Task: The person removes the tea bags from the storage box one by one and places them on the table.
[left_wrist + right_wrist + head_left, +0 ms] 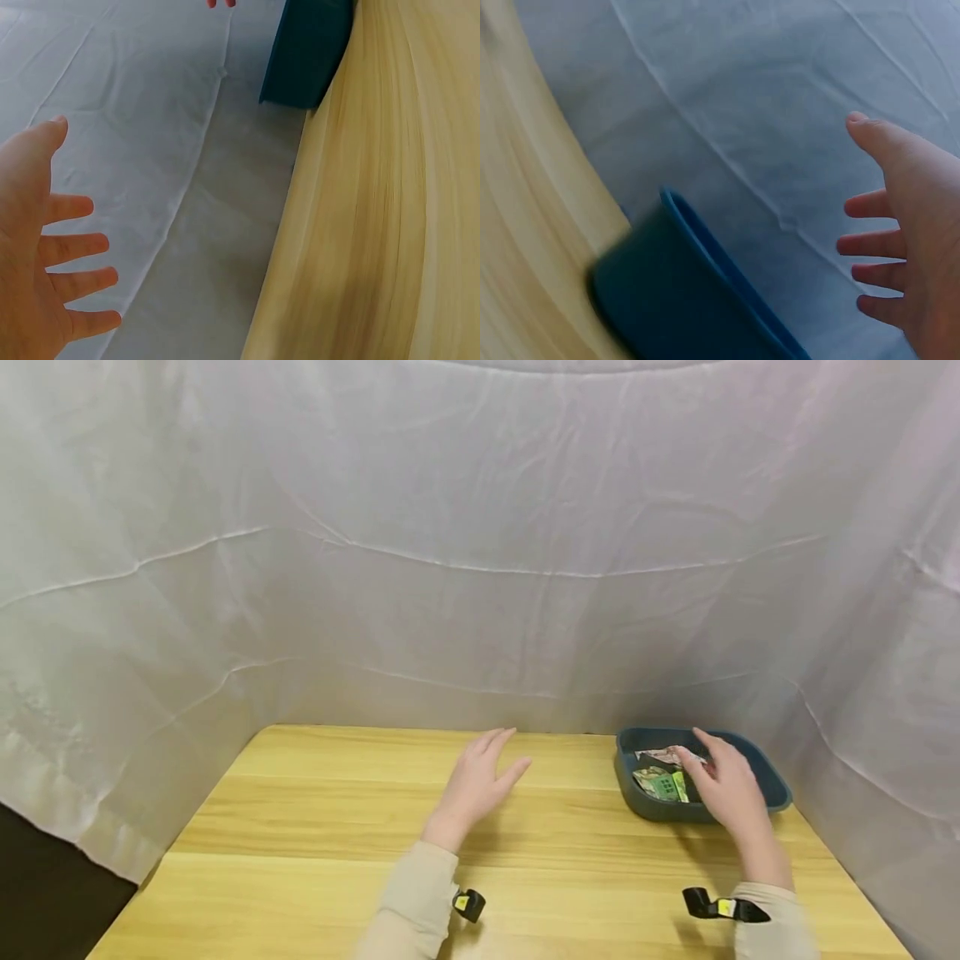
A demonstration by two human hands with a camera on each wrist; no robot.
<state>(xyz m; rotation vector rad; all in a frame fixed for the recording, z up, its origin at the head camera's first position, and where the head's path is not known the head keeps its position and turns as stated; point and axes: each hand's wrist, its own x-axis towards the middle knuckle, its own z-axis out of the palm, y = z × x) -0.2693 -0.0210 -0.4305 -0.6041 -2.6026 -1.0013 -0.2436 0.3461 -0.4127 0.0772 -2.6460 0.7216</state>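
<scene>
A dark blue-green plastic basin (660,811) stands at the back right of the wooden table, with several small printed packets (660,783) inside, green, black and reddish. My right hand (729,785) hovers over the basin's near right part, fingers spread and holding nothing; it hides some of the contents. In the right wrist view the basin's wall (675,292) lies to the left of that hand. My left hand (474,783) is held above the middle of the table, to the left of the basin, fingers extended and nothing in them.
The light wood table (300,827) reaches back to a pale grey cloth curtain (487,635) that encloses its back and sides. Small black devices with yellow labels, one a wrist camera (469,905), sit on both sleeves.
</scene>
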